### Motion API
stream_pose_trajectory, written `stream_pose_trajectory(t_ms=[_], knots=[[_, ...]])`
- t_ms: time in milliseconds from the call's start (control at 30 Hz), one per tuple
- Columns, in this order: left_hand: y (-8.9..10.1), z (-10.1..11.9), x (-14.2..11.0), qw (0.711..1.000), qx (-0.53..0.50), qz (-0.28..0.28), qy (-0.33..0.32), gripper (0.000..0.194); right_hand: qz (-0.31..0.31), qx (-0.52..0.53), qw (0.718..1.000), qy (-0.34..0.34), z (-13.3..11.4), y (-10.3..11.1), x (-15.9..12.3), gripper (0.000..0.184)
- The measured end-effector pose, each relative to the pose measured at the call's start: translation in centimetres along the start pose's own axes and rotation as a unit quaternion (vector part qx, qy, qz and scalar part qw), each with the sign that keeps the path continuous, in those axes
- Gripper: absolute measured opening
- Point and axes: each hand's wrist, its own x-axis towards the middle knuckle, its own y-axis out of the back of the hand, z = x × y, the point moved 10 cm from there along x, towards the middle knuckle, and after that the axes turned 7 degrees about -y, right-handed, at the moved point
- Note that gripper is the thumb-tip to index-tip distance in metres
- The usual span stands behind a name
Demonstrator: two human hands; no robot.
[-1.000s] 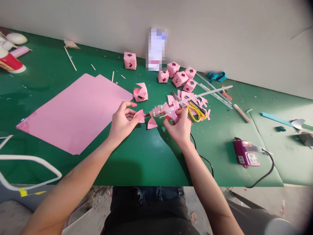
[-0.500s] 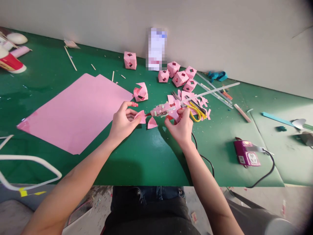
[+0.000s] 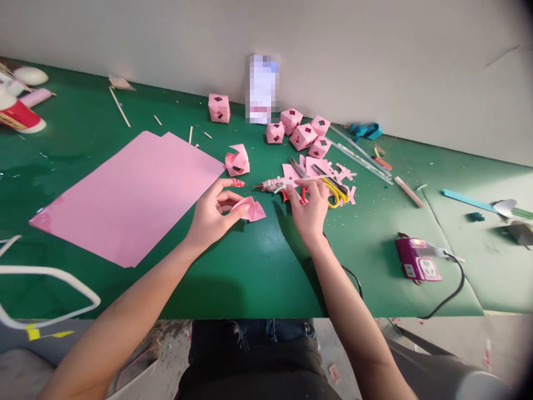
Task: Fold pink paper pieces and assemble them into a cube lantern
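Observation:
Between the thumb and fingers of my left hand (image 3: 213, 214) is a folded pink paper piece (image 3: 251, 209), held low over the green table. Its pointed right end overlaps the spot where a small folded triangle lay, and I cannot tell whether the two are joined. My right hand (image 3: 308, 208) is closed around a pink hot glue gun (image 3: 272, 185), partly hidden by the fingers. The gun lies on its side beside the scissors, nozzle to the left and apart from the paper. A partly built pink paper shape (image 3: 237, 161) sits just beyond my left fingers.
Yellow-handled scissors (image 3: 336, 194) lie among paper scraps (image 3: 343, 172) behind my right hand. Several pink paper balls (image 3: 303, 136) and a phone (image 3: 262, 89) are at the wall. Pink sheets (image 3: 129, 200) cover the left; a purple power socket (image 3: 417, 259) with a cord stands right.
The glue gun has moved back from the paper toward the scissors and tipped lower. My left hand has shifted the paper piece slightly right and nearer, onto the loose triangle's place.

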Motion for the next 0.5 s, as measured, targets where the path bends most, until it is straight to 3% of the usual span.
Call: stream_pose_trajectory(t_ms=[67,133,200,267,333,400,500], knots=[[-0.2,0.2,-0.1,1.000,-0.017,-0.003,0.000,0.049,-0.114,0.132,0.983,-0.056,-0.4,-1.6,-0.7,0.035],[-0.4,0.3,-0.2,1.000,-0.026,-0.007,0.004,0.049,-0.261,0.227,0.930,-0.124,-1.1,-4.3,-2.5,0.042],[-0.6,0.3,-0.2,0.999,-0.031,-0.011,0.006,0.049,-0.346,0.295,0.873,-0.176,-1.8,-6.1,-4.2,0.045],[-0.7,0.4,-0.2,0.999,-0.035,-0.014,0.007,0.050,-0.382,0.345,0.830,-0.213,-2.2,-7.1,-5.3,0.044],[-0.8,0.4,-0.3,0.999,-0.038,-0.014,0.008,0.052,-0.391,0.376,0.805,-0.239,-2.1,-7.6,-5.7,0.042],[-0.9,0.5,-0.3,0.999,-0.040,-0.017,0.008,0.053,-0.388,0.385,0.798,-0.254,-2.0,-7.7,-5.7,0.040],[-1.2,0.4,-0.4,0.999,-0.033,-0.029,0.011,0.051,-0.379,0.366,0.811,-0.253,-1.8,-7.5,-5.5,0.041]])
